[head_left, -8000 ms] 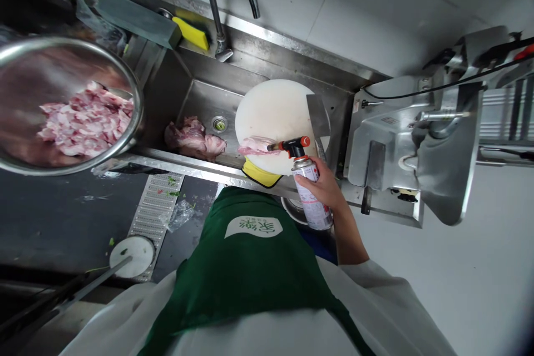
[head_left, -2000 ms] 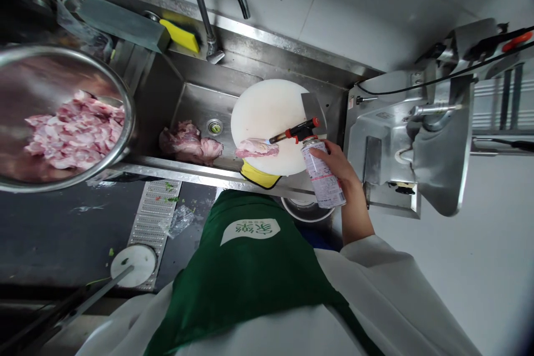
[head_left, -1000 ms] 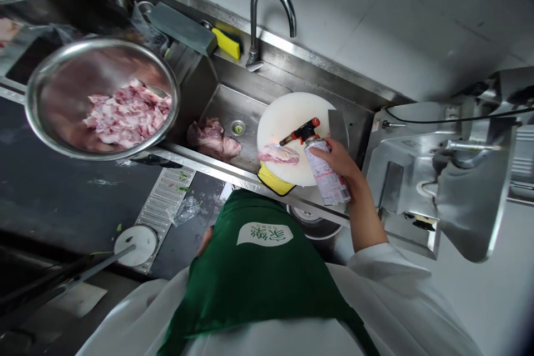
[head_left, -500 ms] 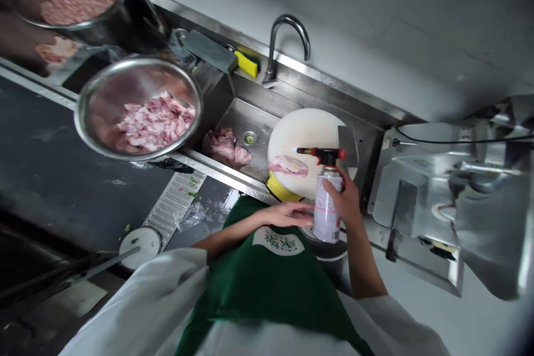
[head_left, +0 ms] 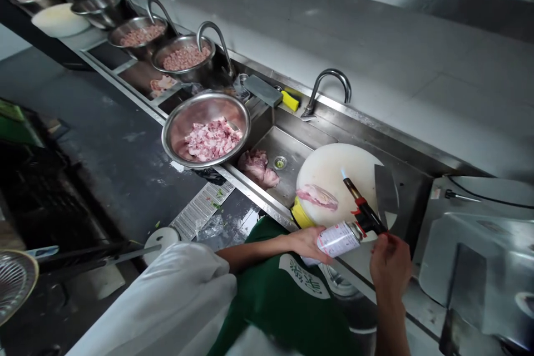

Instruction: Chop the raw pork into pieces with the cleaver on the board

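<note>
A blowtorch (head_left: 340, 238) with a pale gas can lies tilted in front of me, a small blue flame at its nozzle. My left hand (head_left: 309, 242) is wrapped around the bottom of the can. My right hand (head_left: 390, 262) pinches the rear end of the torch head, at its knob. Beyond the torch is a round white cutting board (head_left: 334, 161) set over the sink. On it lie a piece of meat with pale skin (head_left: 317, 197) and a wide dark blade (head_left: 385, 192), its handle hidden.
More meat (head_left: 257, 167) lies in the sink (head_left: 292, 147). A steel bowl of cut meat (head_left: 170, 144) stands on the left rim. The faucet (head_left: 329, 75) arches behind. Yellow cloth (head_left: 301, 214) sits under the board. A steel machine (head_left: 459, 267) stands at right.
My left hand has taken hold of the can's base, and my right hand has shifted from the can to the torch's rear knob. The torch has tipped from upright. My view has swung left.
</note>
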The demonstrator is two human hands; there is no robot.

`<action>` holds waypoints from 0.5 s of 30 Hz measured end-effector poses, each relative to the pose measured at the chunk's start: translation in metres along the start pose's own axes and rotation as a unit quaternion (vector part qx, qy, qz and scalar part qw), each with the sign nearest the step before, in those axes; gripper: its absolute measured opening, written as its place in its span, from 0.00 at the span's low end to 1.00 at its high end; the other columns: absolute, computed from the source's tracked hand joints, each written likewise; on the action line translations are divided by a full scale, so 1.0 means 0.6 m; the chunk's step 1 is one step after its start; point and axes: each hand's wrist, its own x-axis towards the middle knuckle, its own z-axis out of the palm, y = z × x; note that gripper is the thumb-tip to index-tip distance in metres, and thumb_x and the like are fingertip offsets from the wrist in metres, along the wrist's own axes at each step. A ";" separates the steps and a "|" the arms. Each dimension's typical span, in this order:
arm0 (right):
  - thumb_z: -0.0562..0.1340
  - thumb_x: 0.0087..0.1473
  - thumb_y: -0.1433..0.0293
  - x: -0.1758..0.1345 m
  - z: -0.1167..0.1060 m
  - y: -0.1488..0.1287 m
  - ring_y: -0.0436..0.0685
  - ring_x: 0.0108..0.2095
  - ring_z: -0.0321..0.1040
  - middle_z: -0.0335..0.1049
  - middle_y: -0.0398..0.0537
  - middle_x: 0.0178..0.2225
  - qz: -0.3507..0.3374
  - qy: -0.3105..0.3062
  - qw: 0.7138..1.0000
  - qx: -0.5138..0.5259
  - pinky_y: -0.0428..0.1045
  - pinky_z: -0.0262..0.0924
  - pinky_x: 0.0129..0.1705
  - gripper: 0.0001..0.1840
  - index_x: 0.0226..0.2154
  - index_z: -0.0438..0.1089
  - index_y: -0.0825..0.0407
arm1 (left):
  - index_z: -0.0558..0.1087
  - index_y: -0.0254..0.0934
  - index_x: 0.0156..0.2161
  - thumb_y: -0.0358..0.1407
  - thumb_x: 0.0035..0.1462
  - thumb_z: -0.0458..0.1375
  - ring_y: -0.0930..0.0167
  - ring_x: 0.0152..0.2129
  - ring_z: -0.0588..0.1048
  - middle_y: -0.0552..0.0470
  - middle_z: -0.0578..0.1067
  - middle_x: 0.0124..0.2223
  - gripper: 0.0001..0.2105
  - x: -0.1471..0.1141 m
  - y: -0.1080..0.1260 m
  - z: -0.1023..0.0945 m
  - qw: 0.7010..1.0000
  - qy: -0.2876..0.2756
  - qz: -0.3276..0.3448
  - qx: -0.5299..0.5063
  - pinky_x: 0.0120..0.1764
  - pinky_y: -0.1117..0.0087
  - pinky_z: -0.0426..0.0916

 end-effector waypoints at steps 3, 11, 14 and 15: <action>0.48 0.61 0.46 -0.006 0.006 0.010 0.71 0.37 0.70 0.71 0.60 0.33 -0.006 -0.002 1.000 -0.027 0.64 0.63 0.42 0.24 0.35 0.64 0.48 | 0.73 0.35 0.54 0.44 0.37 0.76 0.62 0.40 0.79 0.49 0.80 0.43 0.36 -0.004 0.005 -0.003 0.995 0.007 -0.034 0.097 0.40 0.67 0.72; 0.47 0.59 0.45 0.000 0.056 0.015 0.59 0.19 0.59 0.54 0.42 0.19 0.148 -0.159 0.932 0.290 0.58 0.60 0.23 0.22 0.24 0.53 0.42 | 0.69 0.36 0.58 0.48 0.41 0.73 0.56 0.39 0.80 0.44 0.79 0.43 0.39 -0.007 0.011 -0.016 0.962 0.047 -0.059 0.262 0.36 0.66 0.71; 0.53 0.56 0.43 0.001 0.063 0.010 0.57 0.20 0.61 0.62 0.44 0.21 0.176 -0.156 0.901 0.365 0.55 0.62 0.22 0.24 0.26 0.58 0.44 | 0.70 0.36 0.57 0.50 0.42 0.72 0.56 0.39 0.80 0.44 0.79 0.43 0.38 -0.013 0.013 -0.025 0.964 0.062 -0.049 0.254 0.37 0.65 0.72; 0.55 0.55 0.42 -0.004 0.062 0.009 0.57 0.21 0.64 0.66 0.46 0.23 0.183 -0.136 0.894 0.386 0.55 0.64 0.23 0.24 0.27 0.60 0.45 | 0.71 0.36 0.56 0.51 0.41 0.72 0.56 0.39 0.80 0.44 0.80 0.43 0.38 -0.014 0.014 -0.023 0.967 0.062 -0.044 0.242 0.39 0.65 0.72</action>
